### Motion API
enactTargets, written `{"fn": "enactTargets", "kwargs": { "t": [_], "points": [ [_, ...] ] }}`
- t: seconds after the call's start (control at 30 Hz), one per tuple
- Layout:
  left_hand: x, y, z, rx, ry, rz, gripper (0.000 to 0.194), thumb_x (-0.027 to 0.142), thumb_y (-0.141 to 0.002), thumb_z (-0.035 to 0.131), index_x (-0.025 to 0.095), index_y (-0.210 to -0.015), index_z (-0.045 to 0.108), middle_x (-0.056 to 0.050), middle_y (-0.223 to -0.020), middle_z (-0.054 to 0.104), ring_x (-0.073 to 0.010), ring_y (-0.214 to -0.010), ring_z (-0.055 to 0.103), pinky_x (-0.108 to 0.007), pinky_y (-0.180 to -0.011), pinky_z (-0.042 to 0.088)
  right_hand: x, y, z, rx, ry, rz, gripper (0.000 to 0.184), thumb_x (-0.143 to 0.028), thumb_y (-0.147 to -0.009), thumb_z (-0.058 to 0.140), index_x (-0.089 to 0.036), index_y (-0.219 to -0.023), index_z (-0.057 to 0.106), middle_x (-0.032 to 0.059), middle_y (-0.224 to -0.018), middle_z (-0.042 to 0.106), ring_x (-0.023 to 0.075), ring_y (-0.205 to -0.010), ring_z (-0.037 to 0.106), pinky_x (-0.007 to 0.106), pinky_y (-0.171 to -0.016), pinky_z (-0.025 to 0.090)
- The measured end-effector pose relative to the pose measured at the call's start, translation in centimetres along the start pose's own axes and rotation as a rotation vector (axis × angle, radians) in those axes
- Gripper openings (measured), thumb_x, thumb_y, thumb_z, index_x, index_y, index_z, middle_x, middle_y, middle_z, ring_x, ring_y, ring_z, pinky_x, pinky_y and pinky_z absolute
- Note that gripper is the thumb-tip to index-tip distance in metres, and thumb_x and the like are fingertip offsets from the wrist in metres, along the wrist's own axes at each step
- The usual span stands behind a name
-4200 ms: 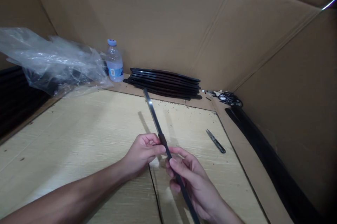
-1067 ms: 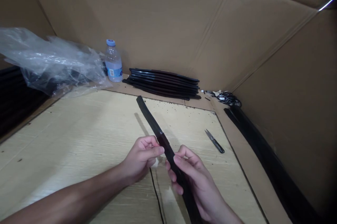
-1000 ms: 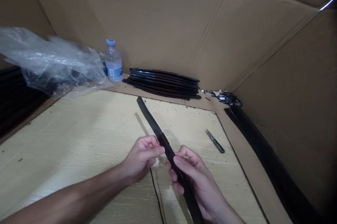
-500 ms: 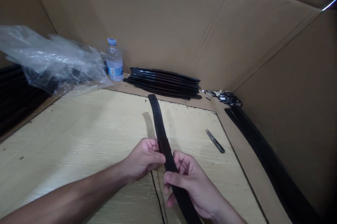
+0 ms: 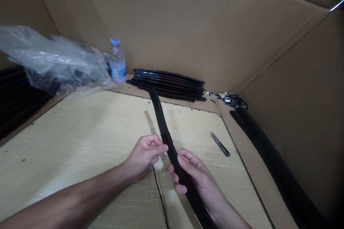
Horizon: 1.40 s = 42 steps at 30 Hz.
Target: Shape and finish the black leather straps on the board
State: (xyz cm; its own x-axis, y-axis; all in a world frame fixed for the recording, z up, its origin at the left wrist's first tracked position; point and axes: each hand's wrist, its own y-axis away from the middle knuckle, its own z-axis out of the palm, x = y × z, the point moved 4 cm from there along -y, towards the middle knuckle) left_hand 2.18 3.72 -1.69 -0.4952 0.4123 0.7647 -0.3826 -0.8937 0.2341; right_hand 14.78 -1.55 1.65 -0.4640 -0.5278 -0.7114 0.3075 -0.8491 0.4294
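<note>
A long black strap [image 5: 160, 118] slants across the middle of the head view, its far end bent and its near end running out of the bottom edge. A darker band [image 5: 167, 138] crosses it just past my hands. My right hand [image 5: 196, 171] is closed round the strap from the right, thumb along its edge and fingertips curled beneath. At the left edge, my left hand [image 5: 147, 152] is pinched, its thumb tip touching the strap. From under those fingers hangs a thin black cord [image 5: 159, 189], whose upper end is hidden in the hand.
Thread snips [image 5: 220, 144] lie on the pale wooden board [image 5: 80, 143] at right. Behind are a stack of black straps [image 5: 169, 84], a water bottle [image 5: 117, 62], a plastic bag [image 5: 67, 64] and tangled cords [image 5: 233, 100]. More black strips [image 5: 268, 157] run along the right cardboard wall.
The strap has shifted away from me, its far end now overlapping the stack. My left hand moved slightly up and left. My right fingers changed their hold, curling further round the strap.
</note>
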Motion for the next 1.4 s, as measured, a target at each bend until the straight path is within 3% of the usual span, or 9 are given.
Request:
{"fn": "enactTargets", "kwargs": {
  "t": [0.1,0.17,0.27,0.4,0.63,0.87,1.03,1.17,1.4],
  "points": [
    [-0.1,0.0,0.3,-0.062,-0.012,0.014,0.027,0.022,-0.058,0.08,0.011,-0.068,0.057,0.004,-0.052,0.054,-0.0016,-0.038,0.038,-0.013,-0.036,0.023,0.3,0.2,-0.4,0.072,0.023,-0.005,0.034,-0.028,-0.073,0.072,-0.014,-0.1,0.056,-0.0009,-0.065,0.056,0.0066,-0.052,0.047,0.016,-0.043,0.035],
    [-0.1,0.2,0.7,-0.13,0.006,0.022,0.031,0.021,-0.053,0.083,0.01,-0.075,0.063,-0.002,-0.066,0.064,-0.0079,-0.054,0.054,-0.016,-0.047,0.037,0.6,0.2,-0.6,0.105,0.068,-0.008,0.032,-0.027,-0.071,0.074,-0.014,-0.096,0.058,-0.0032,-0.064,0.053,0.0053,-0.048,0.048,0.016,-0.043,0.038],
    [0.0,0.5,1.2,-0.192,0.031,0.018,0.029,0.021,-0.059,0.08,0.009,-0.081,0.066,-0.006,-0.074,0.067,-0.0133,-0.066,0.06,-0.021,-0.058,0.044,0.8,0.2,-0.3,0.053,0.118,-0.017,0.024,-0.027,-0.072,0.073,-0.014,-0.083,0.055,-0.0034,-0.064,0.054,0.005,-0.045,0.048,0.018,-0.044,0.041],
    [-0.1,0.7,1.4,-0.18,0.017,-0.016,0.022,0.023,-0.066,0.075,0.008,-0.076,0.064,-0.006,-0.066,0.065,-0.0106,-0.05,0.056,-0.02,-0.046,0.038,0.7,0.2,0.4,-0.044,0.079,-0.051,0.024,-0.025,-0.077,0.068,-0.017,-0.077,0.045,0.0023,-0.072,0.062,0.0084,-0.052,0.053,0.017,-0.044,0.041],
    [0.0,0.6,1.0,-0.053,0.017,-0.005,0.028,0.02,-0.058,0.08,0.01,-0.059,0.054,0.0,-0.054,0.058,-0.0049,-0.045,0.047,-0.014,-0.04,0.026,1.0,0.2,0.3,0.04,-0.049,0.014,0.02,-0.036,-0.087,0.053,-0.018,-0.088,0.046,0.003,-0.065,0.061,0.007,-0.045,0.047,0.017,-0.04,0.029],
    [0.1,0.6,0.7,-0.028,0.002,-0.011,0.033,0.026,-0.067,0.074,0.015,-0.059,0.044,0.009,-0.043,0.041,0.0005,-0.032,0.019,-0.016,-0.034,0.009,0.1,0.7,0.6,0.053,0.002,-0.076,0.017,-0.028,-0.084,0.06,-0.016,-0.079,0.048,0.004,-0.074,0.062,0.0072,-0.057,0.05,0.018,-0.052,0.039],
    [-0.2,0.6,0.8,-0.121,0.002,-0.037,0.031,0.028,-0.06,0.079,0.01,-0.067,0.055,0.004,-0.053,0.051,-0.0005,-0.038,0.03,-0.016,-0.038,0.018,0.3,0.6,0.2,0.011,0.036,-0.034,0.035,-0.017,-0.069,0.075,-0.016,-0.098,0.055,-0.0025,-0.069,0.057,0.0053,-0.054,0.049,0.018,-0.05,0.045],
    [-0.2,0.8,1.1,-0.16,-0.012,-0.088,0.036,0.033,-0.056,0.081,0.009,-0.074,0.061,-0.003,-0.063,0.059,-0.0091,-0.053,0.05,-0.02,-0.048,0.032,1.0,0.5,0.2,-0.056,0.048,0.056,0.03,-0.014,-0.063,0.078,-0.013,-0.082,0.055,-0.0059,-0.061,0.051,0.0032,-0.045,0.042,0.019,-0.04,0.05],
    [0.1,0.9,1.0,-0.141,-0.042,-0.089,0.028,0.031,-0.062,0.077,0.01,-0.068,0.058,0.004,-0.049,0.047,-0.0027,-0.038,0.031,-0.018,-0.039,0.019,0.6,0.4,0.6,-0.127,0.111,0.004,0.033,-0.024,-0.073,0.072,-0.019,-0.079,0.039,0.0007,-0.066,0.065,0.0102,-0.044,0.058,0.016,-0.034,0.044]
  ]
}}
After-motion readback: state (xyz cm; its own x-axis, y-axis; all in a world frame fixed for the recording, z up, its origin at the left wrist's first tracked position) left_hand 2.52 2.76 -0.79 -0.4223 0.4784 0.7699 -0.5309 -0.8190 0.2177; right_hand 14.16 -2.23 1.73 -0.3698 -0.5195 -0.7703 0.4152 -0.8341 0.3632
